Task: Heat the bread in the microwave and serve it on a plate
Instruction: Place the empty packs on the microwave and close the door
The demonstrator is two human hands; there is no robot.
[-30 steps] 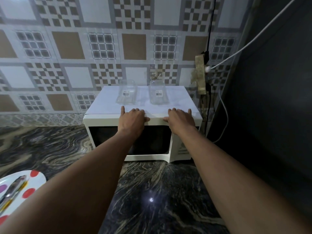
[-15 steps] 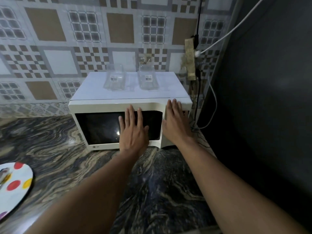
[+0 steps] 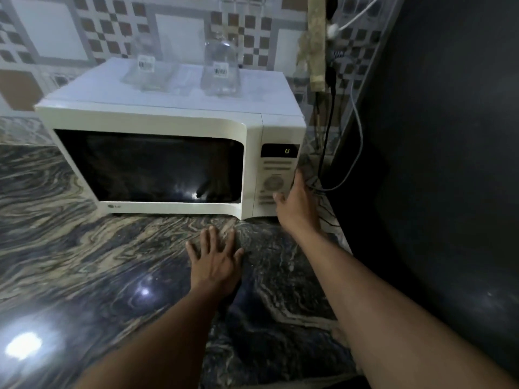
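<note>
Head view: the microwave (image 3: 168,164) stands shut on the bench (image 3: 84,262), its display lit. The left hand (image 3: 214,263) lies flat, fingers spread. The right hand (image 3: 297,202) touches the control panel (image 3: 276,178), fingers loosely apart, gripping nothing. Bread and plate are out of sight, and the dark window hides the inside. Heating and serving look yet to come.

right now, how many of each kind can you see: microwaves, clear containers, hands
microwave: 1
clear containers, on top of it: 2
hands: 2, left hand and right hand
total: 5
</note>
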